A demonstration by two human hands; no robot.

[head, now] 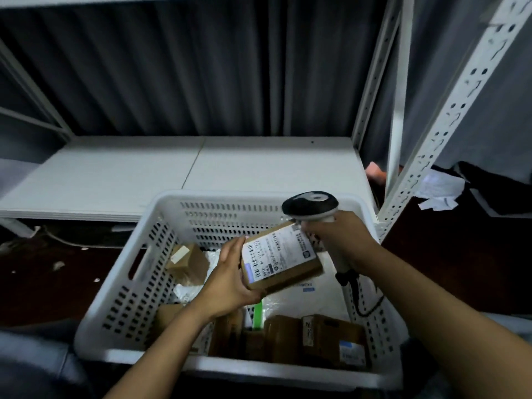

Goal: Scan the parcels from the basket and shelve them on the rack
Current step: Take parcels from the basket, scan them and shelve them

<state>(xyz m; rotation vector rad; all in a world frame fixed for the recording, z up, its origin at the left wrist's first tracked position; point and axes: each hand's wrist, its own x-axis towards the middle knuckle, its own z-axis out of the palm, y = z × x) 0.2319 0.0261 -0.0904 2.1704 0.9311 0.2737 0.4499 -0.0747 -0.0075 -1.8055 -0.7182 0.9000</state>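
Head view, fingers [232, 250]: those of the left hand [230, 279] curl round the near left end of the parcel [283, 262] and hold it up. The thumb lies along its left edge.
Right hand [338, 239]: it wraps tight round the handle of the scanner [311, 204]. The scanner's dark head sits just above the far end of the parcel.
Parcel: a small brown card box. It is up in the air over the basket [126, 298], tipped a bit, with its white label [276, 251] facing up.
Label: blurred, so the words cannot be read.
Basket: white plastic with holes in its walls. More brown boxes [316, 338] and a soft white bag [316, 298] lie inside.
Rack [201, 168]: its flat white shelf is just behind the basket.
Cord [361, 300]: a dark one hangs from the scanner, down by the basket's right wall.
How it will handle: it looks light, since one hand lifts it. The card sides look stiff, so it should not bend or squash.
Where to hold: by the ends or from below. Fingers should stay off the label, so the scanner can see it.
Watch out: a grip at one end only could let it tip or slip.
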